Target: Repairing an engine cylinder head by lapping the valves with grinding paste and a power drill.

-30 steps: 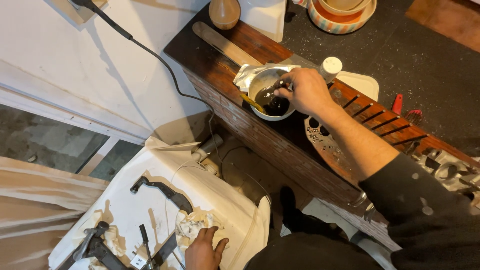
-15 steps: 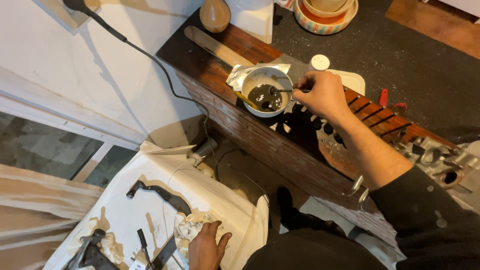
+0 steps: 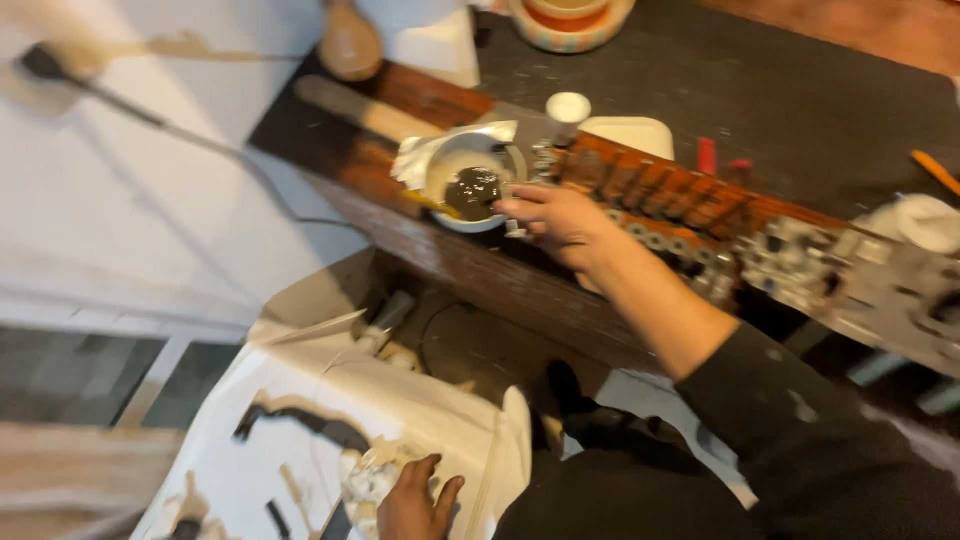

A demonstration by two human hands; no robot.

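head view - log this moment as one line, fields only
right hand: at rim of white bowl of dark paste, grip unclear | left hand: resting on crumpled rag over white sheet | bowl: on wooden bench

A striped ceramic bowl [image 3: 568,22] is sitting at the far edge of the dark bench [image 3: 800,90]. A rounded wooden piece [image 3: 350,45] is standing near a black cable [image 3: 150,115], and an orange tool [image 3: 937,170] is lying far right.
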